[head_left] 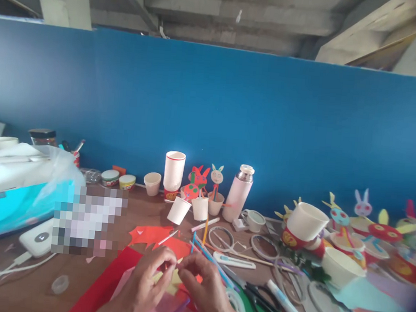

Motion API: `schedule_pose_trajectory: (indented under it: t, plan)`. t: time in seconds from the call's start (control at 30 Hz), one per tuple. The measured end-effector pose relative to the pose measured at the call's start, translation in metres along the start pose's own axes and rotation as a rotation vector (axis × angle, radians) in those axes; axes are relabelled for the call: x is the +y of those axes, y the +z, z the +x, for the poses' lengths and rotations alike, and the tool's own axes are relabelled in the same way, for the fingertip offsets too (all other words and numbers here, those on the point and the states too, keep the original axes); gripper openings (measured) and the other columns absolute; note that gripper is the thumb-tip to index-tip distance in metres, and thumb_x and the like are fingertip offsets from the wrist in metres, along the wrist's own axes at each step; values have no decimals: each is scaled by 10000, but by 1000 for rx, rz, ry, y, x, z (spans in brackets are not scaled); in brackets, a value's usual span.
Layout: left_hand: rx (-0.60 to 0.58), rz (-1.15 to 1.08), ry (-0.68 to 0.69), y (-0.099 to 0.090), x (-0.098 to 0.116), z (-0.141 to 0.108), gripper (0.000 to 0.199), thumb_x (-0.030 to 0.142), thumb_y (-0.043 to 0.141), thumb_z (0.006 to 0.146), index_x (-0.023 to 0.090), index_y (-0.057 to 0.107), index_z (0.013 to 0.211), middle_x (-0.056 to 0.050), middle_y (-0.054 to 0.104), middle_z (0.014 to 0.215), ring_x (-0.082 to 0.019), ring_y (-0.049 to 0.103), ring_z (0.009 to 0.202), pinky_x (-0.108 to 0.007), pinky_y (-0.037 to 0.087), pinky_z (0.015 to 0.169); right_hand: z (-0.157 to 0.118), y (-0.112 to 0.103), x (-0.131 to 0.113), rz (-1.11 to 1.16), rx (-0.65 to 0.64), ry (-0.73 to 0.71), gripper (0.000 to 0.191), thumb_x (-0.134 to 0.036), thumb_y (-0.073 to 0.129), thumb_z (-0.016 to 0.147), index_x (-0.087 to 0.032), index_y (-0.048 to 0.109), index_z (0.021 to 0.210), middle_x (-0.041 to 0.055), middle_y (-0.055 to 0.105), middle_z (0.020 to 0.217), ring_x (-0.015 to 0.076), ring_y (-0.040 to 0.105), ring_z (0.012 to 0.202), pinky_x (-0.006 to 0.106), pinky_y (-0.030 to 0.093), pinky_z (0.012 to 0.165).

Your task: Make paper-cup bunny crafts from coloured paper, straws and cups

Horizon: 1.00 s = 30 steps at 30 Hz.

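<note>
My left hand [148,279] and my right hand [207,286] meet at the fingertips low in the middle of the view. Both are closed in a pinch; whatever is between the fingers is too small or hidden to make out. Under and around them lie sheets of coloured paper: a red sheet [103,287] by my left wrist, orange paper scraps [150,236] just beyond, and a yellow piece [172,285] between the hands. Close to my right hand are a roll of tape [236,304], black-handled scissors [262,301] and blue and orange pipe cleaners [216,263].
White paper cups [174,170], paper rabbit figures in cups [217,176] and a pink thermos [238,195] stand along the blue partition [212,108]. A utility knife [234,261], a glue pen [285,303] and more cups [342,269] lie right. A white power bank [36,238] with cables sits left.
</note>
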<state>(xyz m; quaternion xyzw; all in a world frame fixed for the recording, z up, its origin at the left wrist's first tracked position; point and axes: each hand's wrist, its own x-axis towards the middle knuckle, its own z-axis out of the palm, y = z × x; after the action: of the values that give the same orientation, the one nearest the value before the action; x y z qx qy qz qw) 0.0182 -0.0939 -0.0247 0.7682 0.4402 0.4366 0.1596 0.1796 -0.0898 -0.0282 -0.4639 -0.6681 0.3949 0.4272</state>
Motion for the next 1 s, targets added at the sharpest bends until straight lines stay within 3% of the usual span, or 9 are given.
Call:
schedule_pose_trajectory:
  t: [0.1, 0.2, 0.27, 0.33, 0.37, 0.43, 0.53, 0.73, 1.0]
  plan:
    - [-67, -1, -58, 3, 5, -1, 151, 252, 425, 857, 244, 523, 742, 21, 613, 711, -126, 576, 645, -192, 460, 616, 1, 1, 5, 71, 43, 6, 98, -158, 551, 770, -154, 629, 712, 8, 617, 659, 136, 555, 633, 227, 418, 605]
    - [-164, 29, -85, -7, 1, 7, 159, 306, 426, 849, 260, 578, 868, 21, 663, 777, -131, 611, 704, -188, 470, 655, 3, -1, 6, 195, 27, 27, 136, -246, 557, 813, -147, 604, 732, 1, 587, 633, 124, 541, 600, 218, 403, 571]
    - [-180, 151, -211, -25, -10, 18, 273, 321, 388, 858, 260, 576, 1047, -10, 699, 942, -155, 641, 850, -213, 470, 758, 5, -3, 4, 256, 21, 44, 186, -309, 562, 828, -148, 587, 740, 0, 579, 636, 116, 533, 590, 209, 389, 547]
    - [-210, 404, -401, -50, -27, 29, 332, 332, 338, 880, 249, 569, 1104, -35, 687, 1073, -179, 655, 898, -248, 460, 800, 6, -3, 3, 296, 13, 63, 203, -326, 570, 826, -149, 570, 728, -3, 572, 631, 110, 531, 583, 202, 385, 535]
    - [-211, 528, -417, -62, -36, 34, 354, 297, 303, 891, 217, 553, 1128, -62, 646, 1168, -187, 631, 986, -259, 433, 860, 7, -2, 3, 310, 5, 69, 200, -320, 577, 820, -148, 564, 719, -6, 568, 624, 109, 533, 579, 201, 389, 534]
    - [-249, 689, -511, -83, -53, 39, 374, 204, 256, 880, 172, 576, 1072, -117, 652, 1147, -232, 593, 1069, -314, 413, 882, 7, 0, 2, 336, -17, 84, 180, -296, 583, 808, -145, 555, 713, -10, 565, 611, 108, 543, 566, 205, 407, 538]
    - [-281, 741, -614, -101, -71, 39, 345, 171, 272, 852, 173, 609, 927, -162, 691, 1018, -297, 628, 995, -366, 438, 777, 5, 3, 1, 362, -63, 111, 146, -266, 579, 789, -136, 553, 727, 1, 588, 613, 116, 562, 546, 221, 432, 532]
    - [-317, 767, -718, -104, -83, 30, 228, 178, 363, 807, 213, 584, 763, -114, 711, 866, -262, 674, 796, -299, 392, 585, 5, -3, -9, 366, -84, 97, 111, -225, 561, 775, -129, 570, 721, -4, 592, 598, 100, 548, 517, 217, 439, 518]
    - [-279, 746, -722, -94, -82, 26, 143, 226, 502, 717, 213, 632, 775, -100, 715, 852, -283, 657, 825, -308, 415, 628, 9, -21, -26, 389, -53, 22, 119, -233, 569, 789, -130, 581, 730, -21, 577, 571, 82, 524, 503, 187, 407, 490]
